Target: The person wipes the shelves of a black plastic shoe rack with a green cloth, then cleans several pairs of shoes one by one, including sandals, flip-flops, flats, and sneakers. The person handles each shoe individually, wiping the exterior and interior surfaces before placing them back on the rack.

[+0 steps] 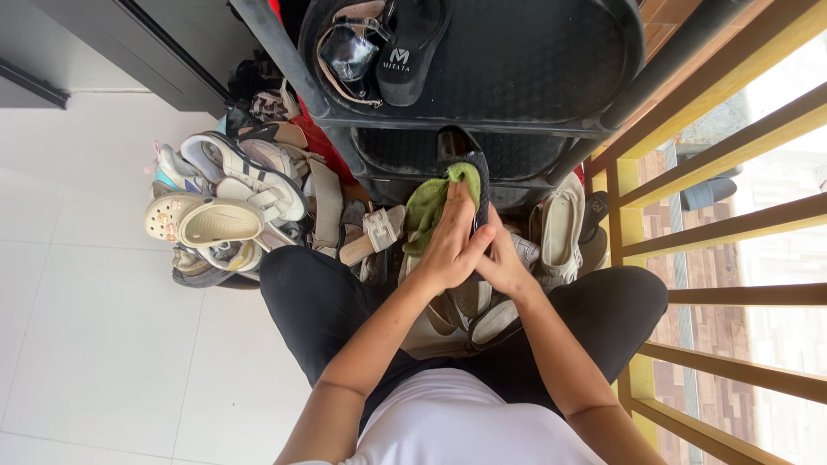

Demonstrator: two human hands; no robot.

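Head view: left hand [450,245] pressing green cloth [428,204] onto black rubber sandal [479,194], right hand [504,263] clamping it; black plastic rack [551,69] holding another black sandal [407,47].

two hands [469,250], one green cloth [426,202] — one black rack [551,77]

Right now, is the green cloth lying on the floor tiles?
No, the left hand presses the green cloth against a dark sandal that the right hand grips.

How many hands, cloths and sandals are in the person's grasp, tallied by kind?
Hands: 2, left hand and right hand
Green cloth: 1
Black sandal: 1
Total: 4
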